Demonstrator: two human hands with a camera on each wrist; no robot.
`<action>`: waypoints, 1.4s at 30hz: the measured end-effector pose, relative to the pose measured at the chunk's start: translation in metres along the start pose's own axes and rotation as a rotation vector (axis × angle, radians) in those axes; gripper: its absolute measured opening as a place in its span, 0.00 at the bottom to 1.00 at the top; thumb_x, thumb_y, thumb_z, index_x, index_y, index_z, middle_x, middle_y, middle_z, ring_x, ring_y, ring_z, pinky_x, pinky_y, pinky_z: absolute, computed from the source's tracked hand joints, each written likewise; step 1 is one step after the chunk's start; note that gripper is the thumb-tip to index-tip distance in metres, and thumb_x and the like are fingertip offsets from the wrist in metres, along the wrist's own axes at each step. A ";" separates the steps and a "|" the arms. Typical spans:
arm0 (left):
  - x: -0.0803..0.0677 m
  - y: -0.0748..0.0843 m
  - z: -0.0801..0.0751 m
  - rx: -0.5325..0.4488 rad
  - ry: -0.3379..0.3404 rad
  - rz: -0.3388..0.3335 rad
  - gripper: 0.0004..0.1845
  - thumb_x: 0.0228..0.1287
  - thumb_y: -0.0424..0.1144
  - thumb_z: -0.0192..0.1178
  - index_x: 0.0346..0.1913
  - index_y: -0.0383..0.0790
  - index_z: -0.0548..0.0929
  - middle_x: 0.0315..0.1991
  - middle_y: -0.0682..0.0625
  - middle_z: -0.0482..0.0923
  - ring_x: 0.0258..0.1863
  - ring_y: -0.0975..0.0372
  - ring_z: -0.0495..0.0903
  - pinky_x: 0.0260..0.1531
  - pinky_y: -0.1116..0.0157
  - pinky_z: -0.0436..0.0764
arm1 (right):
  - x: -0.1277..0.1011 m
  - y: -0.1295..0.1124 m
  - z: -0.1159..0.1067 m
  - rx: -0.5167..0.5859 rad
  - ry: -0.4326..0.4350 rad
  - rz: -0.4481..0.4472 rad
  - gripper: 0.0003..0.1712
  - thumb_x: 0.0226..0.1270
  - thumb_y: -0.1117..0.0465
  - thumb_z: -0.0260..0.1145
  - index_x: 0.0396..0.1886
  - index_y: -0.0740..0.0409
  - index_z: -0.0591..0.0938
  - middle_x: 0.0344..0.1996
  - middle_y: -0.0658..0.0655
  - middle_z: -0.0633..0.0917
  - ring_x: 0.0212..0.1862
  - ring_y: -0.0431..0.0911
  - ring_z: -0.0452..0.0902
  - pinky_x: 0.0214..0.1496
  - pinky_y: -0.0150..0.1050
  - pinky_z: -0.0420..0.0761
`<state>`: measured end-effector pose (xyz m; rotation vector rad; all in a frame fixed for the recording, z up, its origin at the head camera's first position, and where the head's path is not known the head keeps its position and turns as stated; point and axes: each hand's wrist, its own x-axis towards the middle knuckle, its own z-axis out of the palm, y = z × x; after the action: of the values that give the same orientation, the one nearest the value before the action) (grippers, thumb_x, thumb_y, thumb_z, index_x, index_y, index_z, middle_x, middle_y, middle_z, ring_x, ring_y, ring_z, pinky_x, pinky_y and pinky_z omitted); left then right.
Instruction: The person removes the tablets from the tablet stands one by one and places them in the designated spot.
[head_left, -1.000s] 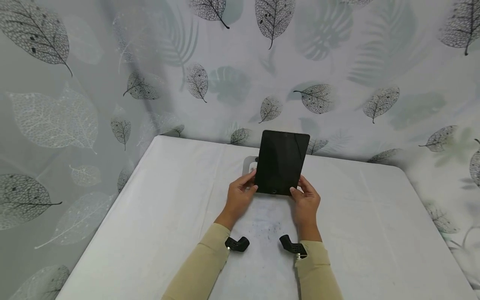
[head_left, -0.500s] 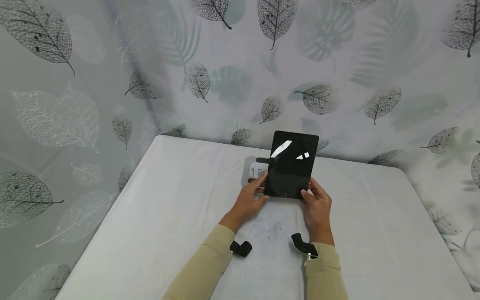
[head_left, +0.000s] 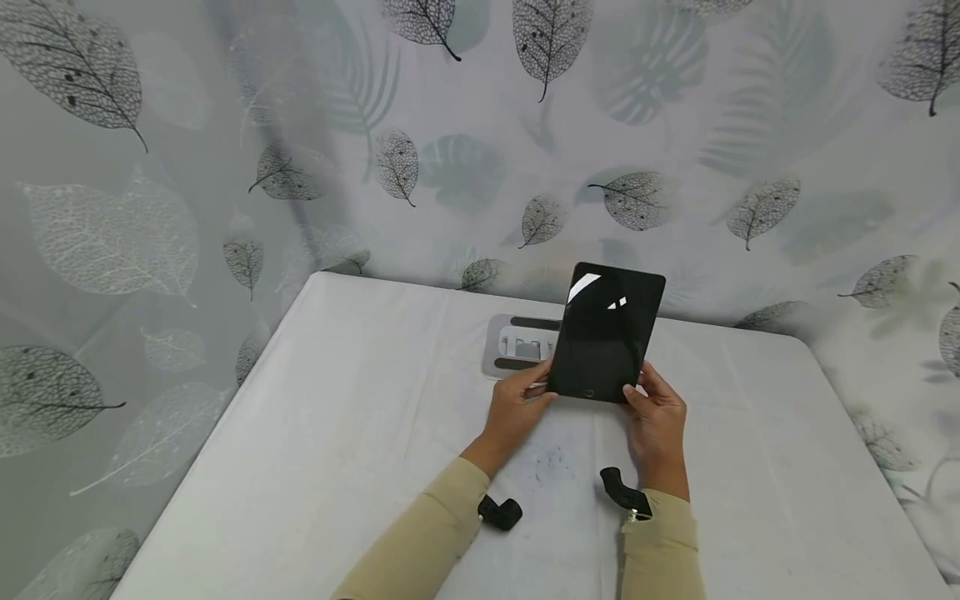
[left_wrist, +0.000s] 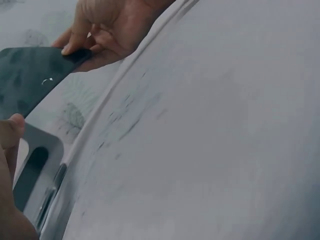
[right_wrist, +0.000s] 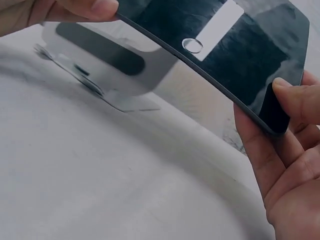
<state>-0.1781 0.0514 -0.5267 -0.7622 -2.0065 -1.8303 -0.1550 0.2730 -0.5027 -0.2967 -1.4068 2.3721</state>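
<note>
- A black tablet [head_left: 607, 332] is held up off the worktop [head_left: 315, 433] by both hands, its dark screen turned toward the person and its top tipped away toward the far wall.
- The left hand [head_left: 516, 407] is closed on the tablet's lower left corner, thumb on the screen edge, fingers curled behind.
- The right hand [head_left: 657, 418] is clamped on the lower right corner in the same way; in the right wrist view the thumb [right_wrist: 295, 102] is seen pressed on the glass, with the fingers behind.
- The round home button [right_wrist: 192, 45] sits at the near, lower edge, between the two grips.
- Ceiling light is reflected as two bright patches near the top of the screen.
- A grey metal stand [head_left: 521, 346] lies on the worktop just behind and to the left of the tablet, partly hidden by it. It looks folded flat or nearly so, with dark slots in its plate [right_wrist: 100, 47].
- The tablet and the stand are apart; no contact is visible in any view.
- Judged progress: the tablet is lifted and under control with two hands, but it has not been set on the stand. If seating it there is the aim, that step remains, and the stand may need raising first.
- Faint dark specks mark the cloth near the person [head_left: 551, 462].
</note>
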 end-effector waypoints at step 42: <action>-0.002 0.008 0.026 0.052 -0.235 -0.151 0.35 0.64 0.28 0.68 0.74 0.37 0.71 0.66 0.40 0.78 0.61 0.57 0.83 0.57 0.75 0.80 | 0.003 -0.029 -0.039 -0.216 0.073 0.148 0.33 0.58 0.87 0.65 0.61 0.61 0.83 0.31 0.48 0.86 0.36 0.38 0.83 0.37 0.29 0.87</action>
<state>-0.1690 0.0773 -0.5244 -0.8670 -2.3068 -1.8343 -0.1383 0.3181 -0.4956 -0.5569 -1.6600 2.2983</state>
